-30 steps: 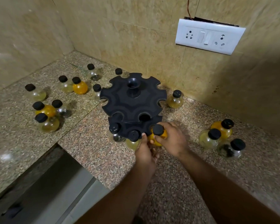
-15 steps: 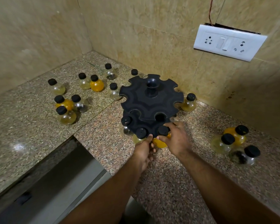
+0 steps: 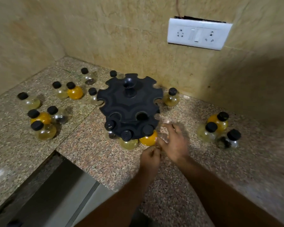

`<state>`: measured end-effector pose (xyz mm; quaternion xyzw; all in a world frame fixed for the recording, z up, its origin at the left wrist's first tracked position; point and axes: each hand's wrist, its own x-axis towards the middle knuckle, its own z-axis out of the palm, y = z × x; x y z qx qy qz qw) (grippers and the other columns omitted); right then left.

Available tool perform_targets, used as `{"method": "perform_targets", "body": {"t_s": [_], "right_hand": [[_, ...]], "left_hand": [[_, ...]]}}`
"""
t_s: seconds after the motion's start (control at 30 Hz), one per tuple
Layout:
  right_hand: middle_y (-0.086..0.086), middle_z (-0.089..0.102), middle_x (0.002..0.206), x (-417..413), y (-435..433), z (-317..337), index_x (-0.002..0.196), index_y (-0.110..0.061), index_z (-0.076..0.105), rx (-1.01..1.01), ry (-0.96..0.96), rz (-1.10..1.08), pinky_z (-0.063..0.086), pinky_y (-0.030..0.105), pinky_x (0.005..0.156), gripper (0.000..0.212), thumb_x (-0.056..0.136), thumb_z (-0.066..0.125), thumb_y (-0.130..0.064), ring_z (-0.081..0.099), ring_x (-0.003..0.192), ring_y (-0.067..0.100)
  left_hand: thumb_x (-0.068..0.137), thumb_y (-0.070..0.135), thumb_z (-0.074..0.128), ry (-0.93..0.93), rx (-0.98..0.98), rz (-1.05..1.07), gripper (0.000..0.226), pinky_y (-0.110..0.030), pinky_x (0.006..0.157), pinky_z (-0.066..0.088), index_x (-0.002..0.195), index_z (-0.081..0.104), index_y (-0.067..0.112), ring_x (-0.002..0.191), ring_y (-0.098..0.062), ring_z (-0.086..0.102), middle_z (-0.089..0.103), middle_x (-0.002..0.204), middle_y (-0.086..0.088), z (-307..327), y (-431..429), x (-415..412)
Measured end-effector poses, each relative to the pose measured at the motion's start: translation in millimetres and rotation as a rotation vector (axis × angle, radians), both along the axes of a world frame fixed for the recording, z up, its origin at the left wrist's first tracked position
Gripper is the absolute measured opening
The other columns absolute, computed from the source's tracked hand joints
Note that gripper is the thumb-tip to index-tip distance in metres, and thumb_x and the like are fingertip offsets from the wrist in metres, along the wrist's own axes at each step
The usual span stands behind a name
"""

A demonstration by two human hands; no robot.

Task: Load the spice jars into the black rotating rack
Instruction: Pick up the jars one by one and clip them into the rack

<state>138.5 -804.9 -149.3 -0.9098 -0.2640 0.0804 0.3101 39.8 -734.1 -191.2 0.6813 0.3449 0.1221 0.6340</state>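
Note:
The black rotating rack [image 3: 129,102] stands near the counter's back corner. Its lower tier holds three black-capped jars at the front: a clear one [image 3: 110,130], a pale yellow one [image 3: 128,141] and an orange one [image 3: 148,138]. My right hand [image 3: 174,143] hovers just right of the orange jar, blurred, fingers spread, holding nothing. My left hand [image 3: 150,158] sits in front of the rack with fingers curled and nothing in it. Three loose jars [image 3: 218,126] cluster at the right. Several more loose jars [image 3: 44,118] stand at the left.
One jar [image 3: 170,99] stands behind the rack by the wall. A white switch plate [image 3: 197,35] is on the tiled wall. The granite counter [image 3: 92,149] has a step edge at the front left, over a grey cabinet front [image 3: 56,197].
Both hands have let go of the orange jar, which now hangs in the rack's lower tier. The hands have drawn back toward me and to the right.

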Motion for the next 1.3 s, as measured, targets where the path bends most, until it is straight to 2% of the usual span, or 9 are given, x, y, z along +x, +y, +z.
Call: {"method": "perform_targets", "body": {"t_s": [0.07,0.13,0.23,0.3,0.37,0.57,1.07,1.2,1.3], "right_hand": [[0.006,0.044,0.145,1,-23,-5,0.140,-0.029,0.050,0.038,0.029,-0.047,0.053,0.042,0.091,0.053,0.091,0.069,-0.036,0.062,0.113,0.028],[0.006,0.045,0.142,4,-48,-11,0.138,-0.028,0.051,0.086,0.013,-0.133,0.054,0.042,0.090,0.051,0.090,0.068,-0.033,0.063,0.109,0.027],[0.009,0.043,0.146,11,-75,-16,0.142,-0.022,0.049,0.125,0.002,-0.292,0.047,0.030,0.092,0.058,0.089,0.071,-0.029,0.055,0.120,0.024],[0.012,0.041,0.149,16,-87,-15,0.147,-0.017,0.043,0.105,-0.026,-0.410,0.049,0.036,0.087,0.067,0.088,0.072,-0.033,0.054,0.125,0.030],[0.013,0.037,0.154,24,-97,-15,0.153,-0.018,0.034,0.100,-0.008,-0.491,0.053,0.046,0.088,0.077,0.088,0.072,-0.037,0.051,0.130,0.036],[0.009,0.029,0.163,49,-107,-20,0.157,-0.019,0.026,0.158,0.040,-0.567,0.047,0.050,0.098,0.086,0.089,0.072,-0.043,0.042,0.141,0.035],[0.013,0.049,0.141,77,-85,-32,0.142,-0.016,0.050,0.186,-0.020,-0.610,0.053,0.046,0.070,0.054,0.092,0.071,-0.027,0.061,0.112,0.042],[0.010,0.053,0.136,75,-83,-27,0.135,-0.015,0.055,0.230,-0.082,-0.558,0.050,0.040,0.072,0.052,0.089,0.075,-0.029,0.059,0.114,0.037],[0.003,0.053,0.130,74,-77,-21,0.134,-0.021,0.055,0.241,-0.026,-0.504,0.050,0.040,0.082,0.052,0.087,0.072,-0.034,0.059,0.113,0.029]], "left_hand": [[0.099,0.029,0.049,0.095,0.245,-0.205,0.020,-0.033,0.063,0.048,0.089,0.065,0.023,0.070,-0.011,0.062,0.068,0.080,0.004,-11,-10,9],[0.095,0.049,0.046,0.167,0.475,-0.430,0.031,-0.039,0.082,0.053,0.113,0.062,0.030,0.100,-0.014,0.065,0.069,0.109,0.005,-19,-20,21],[0.083,0.061,0.032,0.211,0.750,-0.696,0.080,-0.044,0.114,0.035,0.152,0.039,0.021,0.140,-0.027,0.040,0.046,0.151,-0.005,-25,-32,40],[0.078,0.065,0.025,0.292,0.867,-0.801,0.095,-0.044,0.122,0.021,0.159,0.020,0.016,0.149,-0.034,0.026,0.030,0.161,-0.013,-19,-38,55],[0.081,0.069,0.040,0.385,0.909,-0.847,0.099,-0.047,0.123,0.017,0.160,0.005,0.021,0.153,-0.034,0.014,0.016,0.166,-0.013,-17,-40,75],[0.077,0.057,0.076,0.540,0.914,-0.946,0.117,-0.057,0.119,0.023,0.160,-0.002,0.030,0.154,-0.037,-0.004,-0.005,0.169,-0.011,-4,-38,129],[0.074,0.065,0.073,0.664,0.893,-1.010,0.117,-0.061,0.117,0.024,0.159,0.000,0.031,0.154,-0.038,-0.010,-0.011,0.168,-0.007,-9,-27,157],[0.081,0.046,0.078,0.363,0.486,-0.588,0.099,-0.048,0.115,0.037,0.158,0.018,0.030,0.152,-0.032,0.021,0.020,0.165,-0.006,-16,-29,151],[0.091,0.026,0.072,0.159,0.061,-0.135,0.072,-0.027,0.084,0.049,0.153,0.035,0.020,0.122,-0.022,0.057,0.050,0.143,-0.003,1,-36,142]]}}
